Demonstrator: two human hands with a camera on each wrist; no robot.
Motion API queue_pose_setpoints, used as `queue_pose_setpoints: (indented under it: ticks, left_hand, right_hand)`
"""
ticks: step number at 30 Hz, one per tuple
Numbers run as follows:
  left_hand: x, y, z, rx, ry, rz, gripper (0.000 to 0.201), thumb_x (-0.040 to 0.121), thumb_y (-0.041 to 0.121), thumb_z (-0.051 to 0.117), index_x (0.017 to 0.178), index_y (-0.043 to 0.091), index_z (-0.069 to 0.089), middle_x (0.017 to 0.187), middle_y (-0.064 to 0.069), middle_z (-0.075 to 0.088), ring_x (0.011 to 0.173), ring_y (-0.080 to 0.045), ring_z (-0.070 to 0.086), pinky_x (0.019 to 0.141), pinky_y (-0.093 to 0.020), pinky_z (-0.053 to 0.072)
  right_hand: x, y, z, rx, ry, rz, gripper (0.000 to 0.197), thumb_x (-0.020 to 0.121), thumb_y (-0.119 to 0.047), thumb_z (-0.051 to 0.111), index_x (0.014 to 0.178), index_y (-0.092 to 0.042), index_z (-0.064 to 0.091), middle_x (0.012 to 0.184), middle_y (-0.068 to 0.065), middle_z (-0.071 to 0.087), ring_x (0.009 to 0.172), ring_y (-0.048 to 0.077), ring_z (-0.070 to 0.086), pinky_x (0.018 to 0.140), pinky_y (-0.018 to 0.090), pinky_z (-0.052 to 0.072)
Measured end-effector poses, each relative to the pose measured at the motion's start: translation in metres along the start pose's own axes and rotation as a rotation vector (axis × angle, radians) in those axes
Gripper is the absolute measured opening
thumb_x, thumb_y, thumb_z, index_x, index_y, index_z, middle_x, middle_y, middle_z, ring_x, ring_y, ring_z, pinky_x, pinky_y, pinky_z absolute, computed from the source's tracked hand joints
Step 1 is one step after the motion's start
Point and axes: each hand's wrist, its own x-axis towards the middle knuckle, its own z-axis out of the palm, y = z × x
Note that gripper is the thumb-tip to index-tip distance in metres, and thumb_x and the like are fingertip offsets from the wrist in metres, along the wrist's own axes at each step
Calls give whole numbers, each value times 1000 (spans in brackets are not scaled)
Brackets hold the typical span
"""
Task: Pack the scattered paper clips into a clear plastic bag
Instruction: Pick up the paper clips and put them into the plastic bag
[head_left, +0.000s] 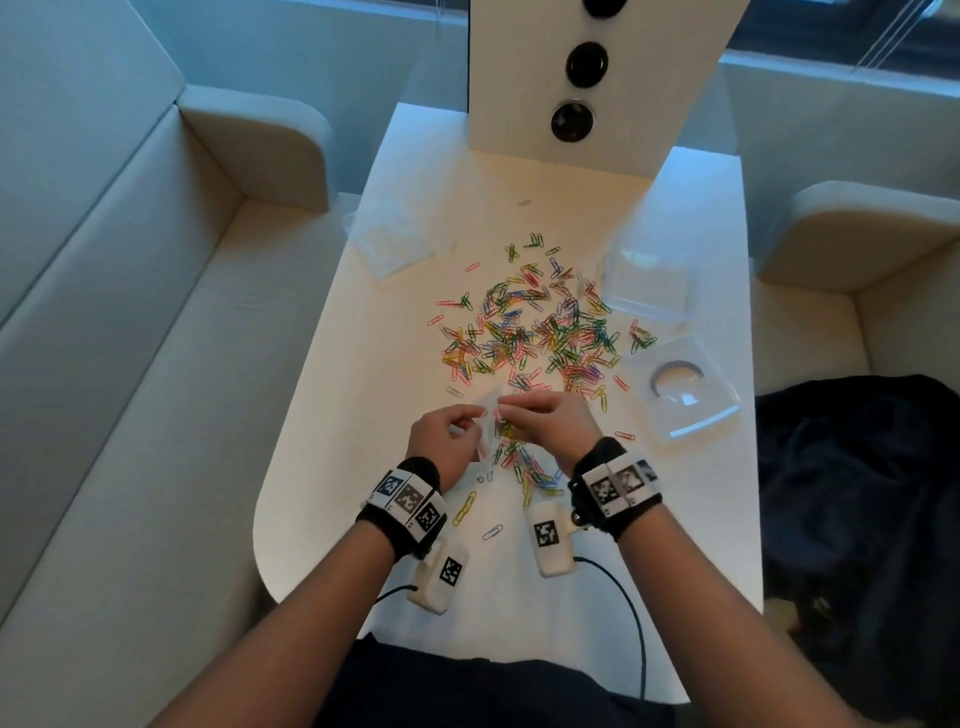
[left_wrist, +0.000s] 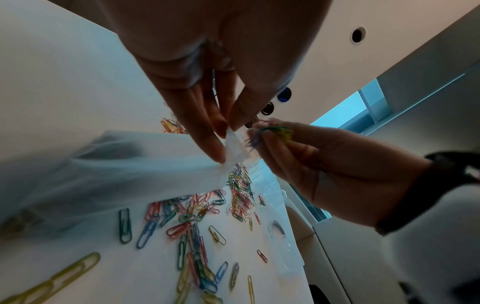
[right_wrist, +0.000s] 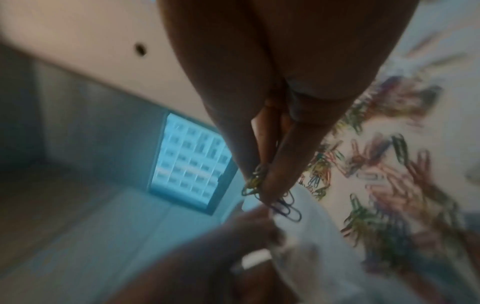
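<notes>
White table (head_left: 332, 415), rounded near corners, sofa cushions (head_left: 130, 415) along its left edge. Far-left part: a pile of clear bags (head_left: 392, 241) lying against the left edge, bare surface around it. Near-left corner bare apart from the wrist unit over it.

Left hand (head_left: 441, 439) raised above the near-centre of the table, wrist up, fingertips (left_wrist: 221, 128) pointing down; thumb and forefinger pinch the top edge of a clear plastic bag (left_wrist: 235, 147), which hangs slack beneath toward the table.

Loose paper clips (head_left: 535, 332) spread thickly across the table centre, thinning toward the near edge, a few strays beneath the wrists.

Right hand (head_left: 550, 421) just beside the left, fingertips nearly touching it. Fingers curled around a small bunch of clips (right_wrist: 270, 197), held at the mouth of the bag; right wrist view is blurred, so whether any clip is already inside cannot be told.

Right edge: two clear plastic lids or trays (head_left: 649, 280), one behind the other, the nearer (head_left: 680, 389) close to the pile's right fringe. A white upright panel (head_left: 587, 78) with dark round buttons closes the far edge
</notes>
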Motion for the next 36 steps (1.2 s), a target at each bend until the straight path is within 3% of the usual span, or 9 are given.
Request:
queue_pose_setpoints:
  ticks: [4, 10, 13, 17, 22, 24, 28, 32, 36]
  left_hand:
    - [2, 3, 5, -34, -8, 13, 25, 91, 3, 58, 103, 20, 71, 81, -4, 69, 66, -19, 74, 74, -37, 63]
    - [13, 2, 4, -14, -27, -2, 25, 91, 4, 58, 107, 16, 72, 78, -1, 69, 66, -19, 74, 74, -31, 62]
    - [19, -1, 1, -15, -26, -9, 27, 91, 4, 59, 111, 16, 72, 84, -1, 71, 68, -17, 74, 75, -29, 61]
    - [24, -1, -6, -32, -18, -21, 26, 91, 7, 61, 115, 15, 71, 91, 0, 72, 68, -14, 74, 73, -26, 61]
    - [30, 2, -20, -36, 12, -23, 27, 93, 12, 62, 112, 27, 71, 95, 6, 70, 74, -9, 70, 60, -8, 50]
    - [32, 1, -25, -32, 18, -14, 27, 93, 13, 62, 113, 28, 71, 96, 7, 70, 78, -11, 71, 65, -11, 52]
    - [36, -4, -30, -35, 34, -18, 28, 92, 13, 62, 115, 27, 71, 95, 9, 70, 82, -15, 71, 78, -27, 57]
    - [36, -6, -29, -41, 46, -16, 29, 92, 13, 62, 116, 26, 71, 95, 5, 71, 79, -17, 71, 81, -31, 59]
    - [36, -5, -28, -46, 50, -9, 29, 92, 13, 62, 116, 26, 71, 95, 2, 72, 80, -19, 71, 81, -33, 60]
  right_hand:
    - [9, 3, 14, -661, 52, -58, 24, 90, -4, 59, 107, -10, 75, 103, 5, 74, 90, 16, 69, 76, 21, 54]
    - [19, 5, 20, -821, 54, -124, 23, 81, -1, 65, 100, -8, 77, 94, 8, 75, 83, 19, 70, 79, 33, 60]
    - [21, 5, 19, -995, -33, -212, 21, 85, -15, 67, 104, -15, 76, 96, 2, 75, 83, 13, 67, 84, 23, 55]
    - [27, -10, 0, -1006, -247, -282, 22, 92, -23, 63, 112, -19, 72, 91, -5, 68, 70, 2, 56, 65, 8, 42]
    - [89, -23, -75, -695, 194, -214, 20, 91, -15, 63, 109, -18, 72, 102, 1, 69, 80, 9, 63, 70, 14, 53]
    - [119, -23, -108, -852, 385, -108, 30, 91, -21, 64, 120, -17, 65, 121, 9, 60, 100, 21, 62, 90, 28, 53]
    - [163, -4, -144, -1085, 381, 96, 68, 89, -39, 64, 145, -13, 36, 146, 17, 35, 127, 34, 47, 105, 46, 43]
    - [179, 15, -144, -1266, 363, 121, 74, 85, -62, 54, 135, -9, 40, 136, 23, 42, 123, 40, 46, 101, 53, 43]
    - [174, 23, -123, -1383, 375, 118, 72, 89, -61, 47, 136, -6, 39, 138, 23, 40, 124, 39, 45, 101, 50, 43]
